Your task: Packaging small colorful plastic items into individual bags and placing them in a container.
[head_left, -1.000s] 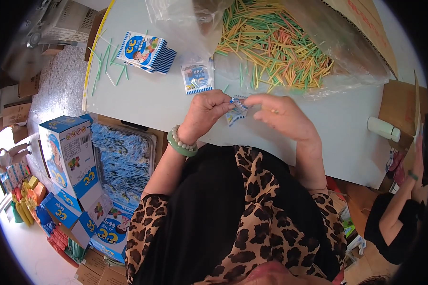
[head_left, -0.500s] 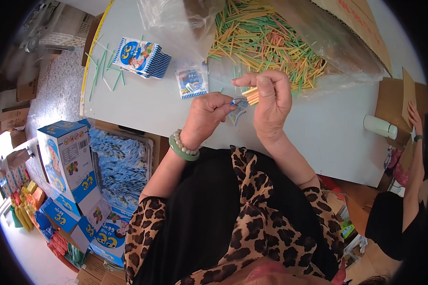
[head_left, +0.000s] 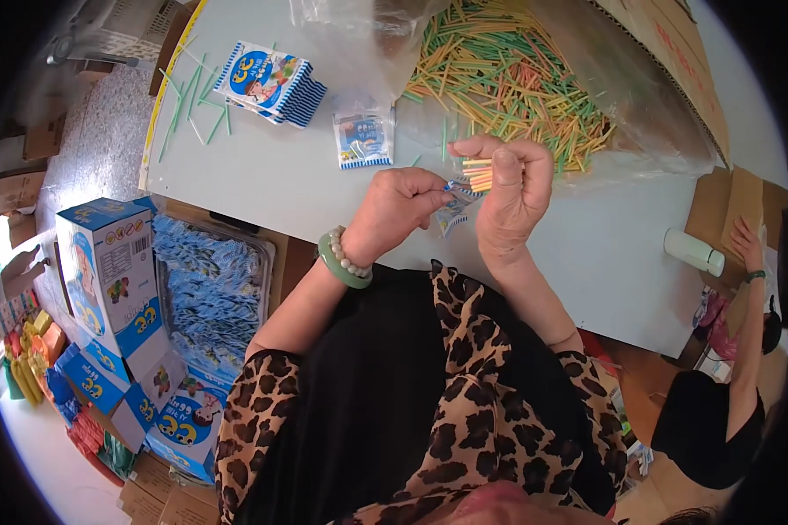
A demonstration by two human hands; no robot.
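My left hand (head_left: 401,210), with a green bangle and a beaded bracelet at the wrist, pinches the edge of a small clear-and-blue plastic packet (head_left: 453,216). Close on its right, my right hand (head_left: 517,197) is curled around a short bundle of thin yellow and pink sticks (head_left: 479,174). The bundle's ends point toward the packet's mouth; whether they are inside it I cannot tell. Beyond my hands, a heap of loose yellow, green and pink sticks (head_left: 508,74) lies in a clear plastic liner. A flat blue-and-white packet (head_left: 364,140) rests on the table past my left hand.
Stacked blue-and-white packets (head_left: 267,83) and scattered green straws (head_left: 203,109) lie at the table's far left. A printed carton (head_left: 105,271) and a tub of blue packets (head_left: 210,289) stand left of me. To the right are a white bottle (head_left: 693,251) and a co-worker's arm (head_left: 748,306).
The whole view has shifted slightly, so the table things sit a little further right. Both hands keep their grips on the packet and the sticks.
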